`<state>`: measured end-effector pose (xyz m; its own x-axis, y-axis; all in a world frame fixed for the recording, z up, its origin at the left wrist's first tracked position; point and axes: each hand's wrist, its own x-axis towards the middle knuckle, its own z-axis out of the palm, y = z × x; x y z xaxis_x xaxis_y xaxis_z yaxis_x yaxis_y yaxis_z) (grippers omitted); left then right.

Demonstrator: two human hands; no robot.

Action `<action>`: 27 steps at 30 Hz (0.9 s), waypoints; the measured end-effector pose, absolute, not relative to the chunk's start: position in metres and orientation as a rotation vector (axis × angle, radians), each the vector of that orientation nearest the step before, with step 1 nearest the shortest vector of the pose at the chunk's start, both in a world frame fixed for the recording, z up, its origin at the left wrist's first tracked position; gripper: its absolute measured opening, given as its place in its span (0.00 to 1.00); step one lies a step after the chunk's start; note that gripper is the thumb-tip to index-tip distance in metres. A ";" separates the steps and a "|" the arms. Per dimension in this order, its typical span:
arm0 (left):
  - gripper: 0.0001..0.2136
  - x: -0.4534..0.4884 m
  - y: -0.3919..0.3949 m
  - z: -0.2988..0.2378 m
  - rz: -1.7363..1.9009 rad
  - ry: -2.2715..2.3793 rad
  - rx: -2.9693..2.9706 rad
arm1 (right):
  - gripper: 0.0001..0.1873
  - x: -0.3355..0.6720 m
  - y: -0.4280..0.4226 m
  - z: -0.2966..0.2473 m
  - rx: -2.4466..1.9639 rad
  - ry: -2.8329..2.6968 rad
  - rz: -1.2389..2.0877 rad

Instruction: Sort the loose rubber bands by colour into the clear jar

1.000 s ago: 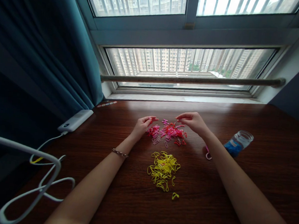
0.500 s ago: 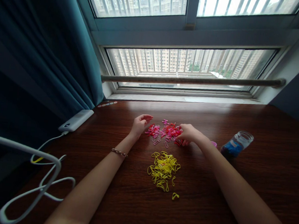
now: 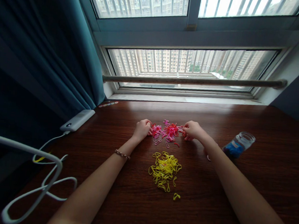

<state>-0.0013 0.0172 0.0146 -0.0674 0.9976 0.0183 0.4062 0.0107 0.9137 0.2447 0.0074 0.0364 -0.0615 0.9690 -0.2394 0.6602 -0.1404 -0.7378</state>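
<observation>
"Movement, then: what has shifted in the last half second?"

"The left hand [image 3: 142,129], mostly. It was lifted with its fingers stretched out; now it is lowered, fingers curled in at the left edge of the pink and red loops [image 3: 171,130]."

"Gripping any?"

"I can't tell. The fingertips are too small and too close to the pile."

"And the right hand [image 3: 192,130]?"

"It was bent over the pile's near right corner. Now it sits a little farther out, at the right edge, fingers bunched beside a few loops. Whether one is pinched there, I can't make out either."

"So what does that mean for the work?"

"My reading: both sides of the pile are getting attention at once, instead of one hand dipping in while the other hangs back."

"What about the yellow loops [image 3: 164,170]?"

"Just as they were: their own heap on the table [image 3: 195,213], nearer the person, with one stray yellow loop [image 3: 176,196] apart from it. The jar [image 3: 238,144] with something blue inside stays well off to the right."
</observation>
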 end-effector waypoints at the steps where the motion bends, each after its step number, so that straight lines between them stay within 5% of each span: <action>1: 0.08 0.002 0.018 0.015 1.022 1.536 1.491 | 0.09 0.247 0.009 0.033 -1.866 -1.744 1.041; 13: 0.14 0.000 0.020 0.009 1.170 1.505 1.856 | 0.11 0.247 0.015 0.019 -1.719 -1.948 0.443; 23: 0.15 0.005 0.015 0.001 0.928 1.125 2.033 | 0.14 0.206 -0.008 0.009 -0.977 -2.125 0.642; 27: 0.16 -0.001 0.017 0.009 1.026 1.016 1.805 | 0.10 0.214 -0.006 0.020 -1.084 -1.862 0.656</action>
<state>-0.0013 0.0171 0.0088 0.3466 0.9024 0.2558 0.2470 -0.3509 0.9032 0.2141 -0.0064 0.0195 -0.2524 0.8747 0.4138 0.4225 0.4844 -0.7660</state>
